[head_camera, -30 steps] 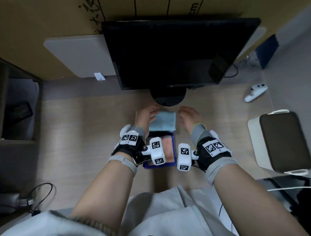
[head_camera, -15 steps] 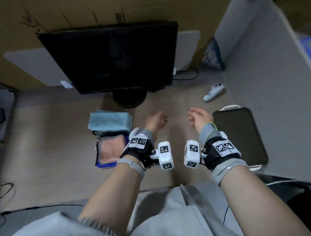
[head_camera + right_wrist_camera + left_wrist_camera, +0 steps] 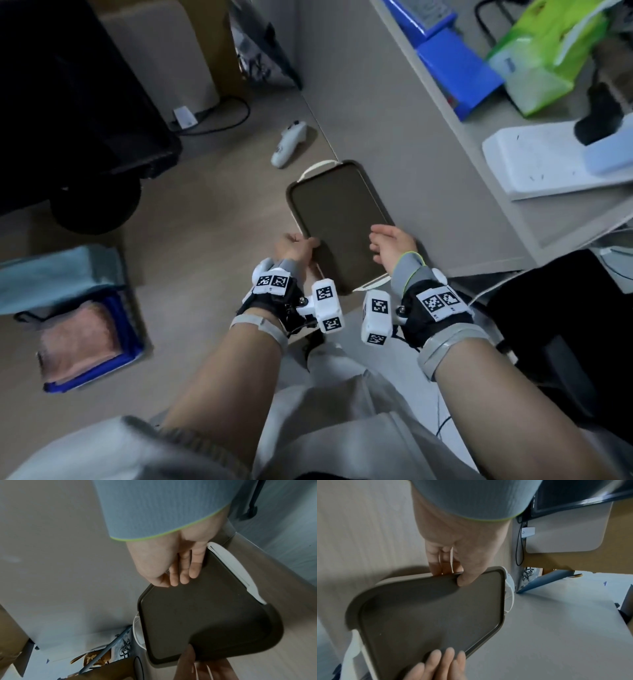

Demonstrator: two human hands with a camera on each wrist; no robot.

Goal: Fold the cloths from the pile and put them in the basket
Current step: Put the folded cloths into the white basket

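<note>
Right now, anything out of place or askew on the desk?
Mildly. The folded blue cloth lies across the far rim of the blue basket, overhanging, not down inside with the pink cloth. The left hand grips the edge of the dark lid, with the right hand at its opposite edge. Nothing spilled or damaged.

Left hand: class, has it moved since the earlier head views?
Yes. The left hand has gone right, from the blue basket to grip the dark lid.

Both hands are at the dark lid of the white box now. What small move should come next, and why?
Probably lift the lid off. The left hand already grips its left edge, thumb on top, and the right hand lies open at the right edge, so that hand should likely close first.
</note>
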